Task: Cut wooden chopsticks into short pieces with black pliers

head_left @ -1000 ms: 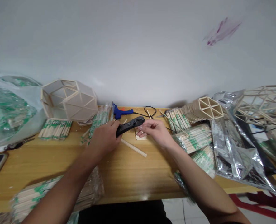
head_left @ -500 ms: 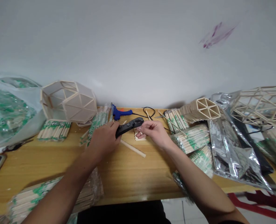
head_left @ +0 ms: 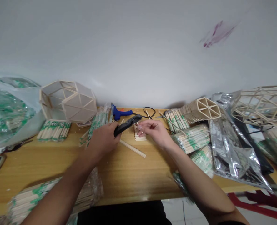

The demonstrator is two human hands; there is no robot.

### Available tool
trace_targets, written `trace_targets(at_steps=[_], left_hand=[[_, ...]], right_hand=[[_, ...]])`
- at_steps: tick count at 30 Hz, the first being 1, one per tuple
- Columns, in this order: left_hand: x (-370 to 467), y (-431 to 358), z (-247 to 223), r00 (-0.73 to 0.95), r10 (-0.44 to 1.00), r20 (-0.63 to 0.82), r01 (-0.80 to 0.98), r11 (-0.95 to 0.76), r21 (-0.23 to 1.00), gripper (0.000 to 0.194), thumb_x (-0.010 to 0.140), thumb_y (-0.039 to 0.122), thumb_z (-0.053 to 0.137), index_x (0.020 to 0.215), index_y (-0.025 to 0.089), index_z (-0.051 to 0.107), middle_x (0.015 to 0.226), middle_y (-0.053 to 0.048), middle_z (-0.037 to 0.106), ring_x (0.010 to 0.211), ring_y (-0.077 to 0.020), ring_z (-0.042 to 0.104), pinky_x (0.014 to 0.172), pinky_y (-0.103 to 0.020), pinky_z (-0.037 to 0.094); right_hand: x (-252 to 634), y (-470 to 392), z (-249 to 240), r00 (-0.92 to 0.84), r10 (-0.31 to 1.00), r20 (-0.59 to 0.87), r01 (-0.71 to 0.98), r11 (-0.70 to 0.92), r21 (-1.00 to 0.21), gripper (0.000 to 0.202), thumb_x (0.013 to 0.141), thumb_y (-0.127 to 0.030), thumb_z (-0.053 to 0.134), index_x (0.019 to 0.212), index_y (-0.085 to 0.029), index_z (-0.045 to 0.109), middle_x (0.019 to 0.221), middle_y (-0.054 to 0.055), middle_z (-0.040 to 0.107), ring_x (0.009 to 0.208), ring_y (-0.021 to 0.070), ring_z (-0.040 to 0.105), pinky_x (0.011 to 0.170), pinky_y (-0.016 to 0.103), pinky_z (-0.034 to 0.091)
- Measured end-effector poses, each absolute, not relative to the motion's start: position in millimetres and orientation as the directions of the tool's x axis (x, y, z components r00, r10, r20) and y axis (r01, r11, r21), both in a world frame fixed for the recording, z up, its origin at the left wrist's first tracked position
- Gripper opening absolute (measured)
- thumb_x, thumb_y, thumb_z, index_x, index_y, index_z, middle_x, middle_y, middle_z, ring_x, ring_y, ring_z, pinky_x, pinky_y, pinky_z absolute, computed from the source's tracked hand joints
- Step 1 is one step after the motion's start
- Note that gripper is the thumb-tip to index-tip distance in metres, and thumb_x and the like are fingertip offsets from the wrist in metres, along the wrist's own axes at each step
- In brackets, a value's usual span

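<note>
Across the bench (head_left: 129,178) we go, big stick frame (head_left: 79,107) parked at far left, and the action's dead centre! Left hand (head_left: 105,136), fingers clamped around the black-handled tool (head_left: 126,125), its head angled far and right. Right hand (head_left: 155,132) just beside it, thumb and fingers pinched together, seemingly on a slim stick piece (head_left: 137,124) right by the tool's head. Trimming, by the look of it! The move calls for a steady pinch and fingertips clear of the bite. Blue glue gun (head_left: 122,113) lies beyond; loose stick (head_left: 133,148) nearer; short-piece pile (head_left: 140,138) below the right fingers.
</note>
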State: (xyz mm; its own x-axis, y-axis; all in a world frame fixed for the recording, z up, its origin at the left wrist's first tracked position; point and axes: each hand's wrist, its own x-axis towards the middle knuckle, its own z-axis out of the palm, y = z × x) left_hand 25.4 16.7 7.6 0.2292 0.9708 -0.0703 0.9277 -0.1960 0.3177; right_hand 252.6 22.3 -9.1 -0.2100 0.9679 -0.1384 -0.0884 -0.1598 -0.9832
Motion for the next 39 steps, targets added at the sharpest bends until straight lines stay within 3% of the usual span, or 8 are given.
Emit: trace_targets(at_steps=[4, 7, 10, 19, 27, 39], left_hand=[[15.8, 25.1, 2.7, 0.106, 0.994, 0.038, 0.875, -0.111, 0.472, 0.024, 0.091, 0.04, 0.054, 0.084, 0.02, 0.066, 0.072, -0.002, 0.066, 0.066, -0.0188, 0.058, 0.062, -0.03, 0.034], [11.3, 27.2, 1.6, 0.035, 0.992, 0.119, 0.835, -0.095, 0.542, 0.03, 0.091, 0.045, 0.055, 0.078, 0.02, 0.065, 0.065, 0.0, 0.061, 0.061, -0.0163, 0.053, 0.061, -0.029, 0.033], [11.2, 25.6, 1.0, 0.03, 0.986, 0.166, 0.814, -0.12, 0.568, 0.031, 0.09, 0.046, 0.056, 0.076, 0.02, 0.065, 0.062, 0.001, 0.058, 0.057, -0.0149, 0.049, 0.06, -0.028, 0.032], [12.1, 22.3, -3.9, 0.021, 0.955, 0.295, 0.792, -0.196, 0.578, 0.026, 0.091, 0.041, 0.059, 0.078, 0.02, 0.066, 0.061, 0.002, 0.056, 0.056, -0.0138, 0.048, 0.06, -0.027, 0.034], [11.5, 22.0, -6.1, 0.045, 0.95, 0.309, 0.793, -0.222, 0.567, 0.022, 0.089, 0.036, 0.061, 0.075, 0.02, 0.064, 0.061, 0.002, 0.056, 0.055, -0.0133, 0.048, 0.059, -0.027, 0.033], [13.6, 21.5, -5.2, 0.053, 0.954, 0.295, 0.812, -0.213, 0.543, 0.023, 0.09, 0.039, 0.059, 0.076, 0.021, 0.064, 0.062, 0.001, 0.058, 0.056, -0.0149, 0.049, 0.059, -0.029, 0.033]], right_hand=[[262.5, 28.0, -13.4, -0.106, 0.991, 0.084, 0.176, 0.102, -0.979, 0.024, 0.083, -0.04, 0.082, 0.095, -0.02, 0.082, 0.089, 0.007, 0.08, 0.077, 0.0206, 0.071, 0.072, 0.034, 0.055], [267.6, 30.2, -16.3, -0.129, 0.956, 0.263, 0.44, 0.293, -0.849, 0.013, 0.092, -0.025, 0.072, 0.098, -0.021, 0.082, 0.094, 0.008, 0.078, 0.085, 0.0222, 0.068, 0.075, 0.034, 0.051], [268.4, 30.7, -19.9, -0.223, 0.922, 0.318, 0.572, 0.387, -0.723, 0.013, 0.094, -0.017, 0.069, 0.099, -0.02, 0.081, 0.094, 0.008, 0.077, 0.086, 0.0223, 0.068, 0.079, 0.034, 0.05], [271.7, 32.7, -22.2, -0.438, 0.836, 0.329, 0.628, 0.547, -0.554, 0.008, 0.092, -0.01, 0.069, 0.091, -0.017, 0.072, 0.094, 0.008, 0.077, 0.092, 0.0243, 0.068, 0.088, 0.037, 0.048], [273.4, 32.1, -21.4, -0.507, 0.811, 0.292, 0.615, 0.577, -0.537, 0.013, 0.091, -0.006, 0.067, 0.091, -0.018, 0.072, 0.092, 0.008, 0.075, 0.09, 0.0236, 0.066, 0.085, 0.035, 0.049], [273.5, 35.3, -28.9, -0.526, 0.772, 0.358, 0.615, 0.635, -0.466, 0.016, 0.093, -0.006, 0.062, 0.096, -0.018, 0.072, 0.094, 0.009, 0.075, 0.092, 0.0246, 0.066, 0.087, 0.037, 0.048]])
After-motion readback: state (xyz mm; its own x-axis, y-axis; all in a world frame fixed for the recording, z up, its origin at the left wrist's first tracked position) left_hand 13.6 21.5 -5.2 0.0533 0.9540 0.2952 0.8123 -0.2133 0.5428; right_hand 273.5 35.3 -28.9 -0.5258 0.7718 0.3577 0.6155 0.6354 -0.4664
